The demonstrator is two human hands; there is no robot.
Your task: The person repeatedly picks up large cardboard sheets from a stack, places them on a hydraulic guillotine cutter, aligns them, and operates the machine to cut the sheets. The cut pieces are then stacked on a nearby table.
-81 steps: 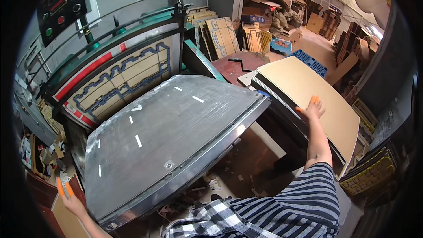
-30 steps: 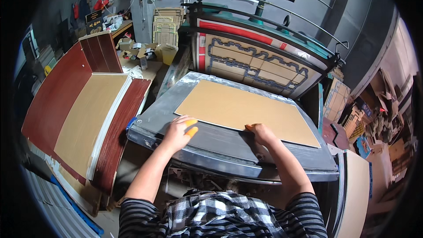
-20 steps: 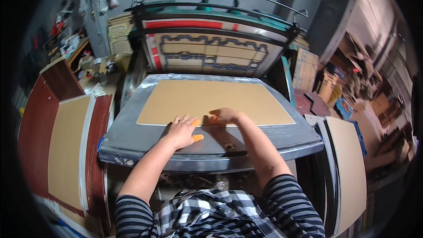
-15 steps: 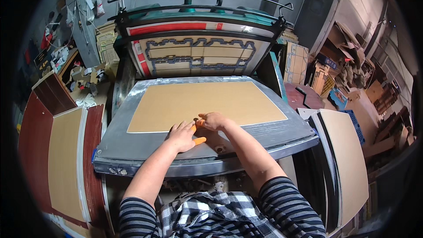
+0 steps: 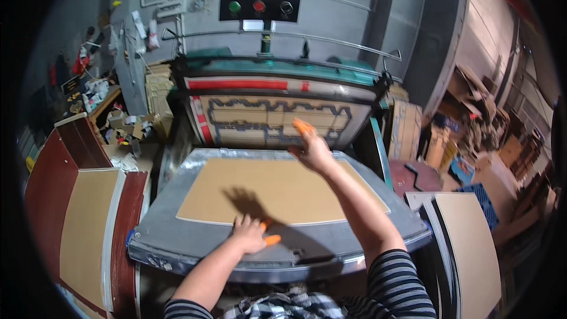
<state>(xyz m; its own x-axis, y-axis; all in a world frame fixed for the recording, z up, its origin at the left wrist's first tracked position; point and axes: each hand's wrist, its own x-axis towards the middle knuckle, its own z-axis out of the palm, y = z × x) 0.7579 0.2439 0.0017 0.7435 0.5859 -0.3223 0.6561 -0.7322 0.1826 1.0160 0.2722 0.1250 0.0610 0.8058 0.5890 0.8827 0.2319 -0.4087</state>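
Note:
A tan cardboard sheet (image 5: 277, 189) with a pale border lies on the grey metal platen (image 5: 159, 224) of a press. My left hand (image 5: 248, 235) rests flat at the sheet's near edge, fingers spread, with orange finger covers on two digits. My right hand (image 5: 313, 150) is raised over the far part of the sheet. Orange covers its stretched finger, and nothing shows in the hand, which is slightly blurred. Behind it stands the press's tilted upper plate with a cutting die (image 5: 236, 112), tan board outlined in dark pieces.
Above the press hangs a black control panel (image 5: 263, 9) with coloured buttons. A stack of tan sheets (image 5: 469, 242) stands at the right, and another tan sheet (image 5: 88, 230) lies on a dark red board at the left. A metal bar (image 5: 342, 41) crosses above the press.
My right hand has left the sheet's near edge and risen forward towards the upper plate. My left hand stays at the near edge. The view has tilted up, bringing in the control panel.

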